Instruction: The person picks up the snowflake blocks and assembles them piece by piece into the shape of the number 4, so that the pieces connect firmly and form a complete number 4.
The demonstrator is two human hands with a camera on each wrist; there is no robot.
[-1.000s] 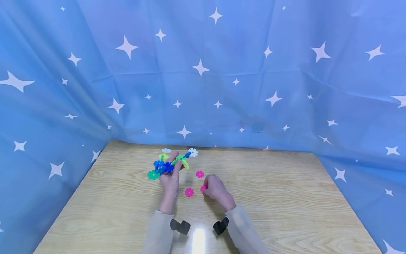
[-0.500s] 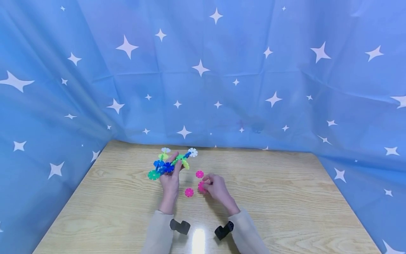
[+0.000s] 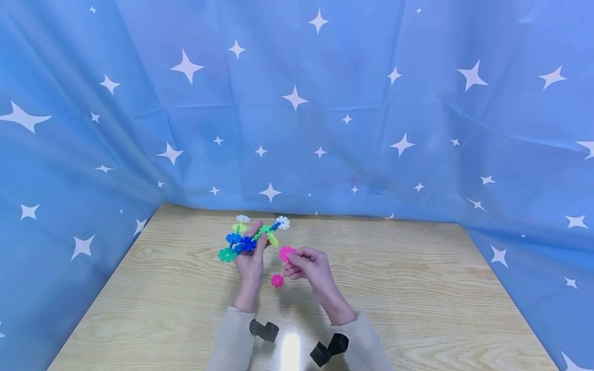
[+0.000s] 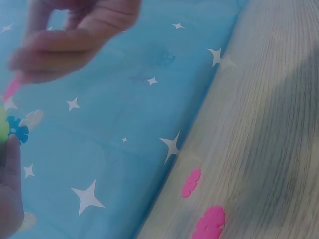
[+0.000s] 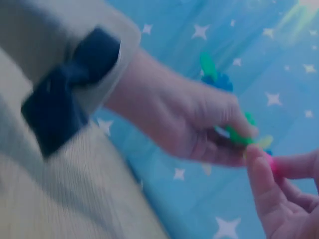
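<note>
My left hand [image 3: 250, 264] holds a cluster of joined plastic snowflake discs [image 3: 248, 243] in blue, green, yellow and white, thumb against a green disc. To its right, my right hand [image 3: 316, 268] pinches a pink snowflake disc [image 3: 286, 253] between thumb and forefinger, raised over the table beside the cluster. In the right wrist view the pink disc [image 5: 271, 163] overlaps the cluster's yellow-green part, its pinching fingers in front. The left wrist view has the same pink disc [image 4: 11, 89] edge-on above a blue disc [image 4: 18, 130].
Two loose pink discs lie on the wooden table [image 3: 417, 288]; the nearer loose disc [image 3: 277, 281] shows in the head view, and the other loose disc [image 4: 191, 182] shows in the left wrist view. A blue starry curtain [image 3: 352, 129] hangs behind. Both wrists carry black cameras.
My right hand has picked a pink disc up off the table and brought it up and left, close to the cluster. The left hand stays almost in place, still holding the cluster.
</note>
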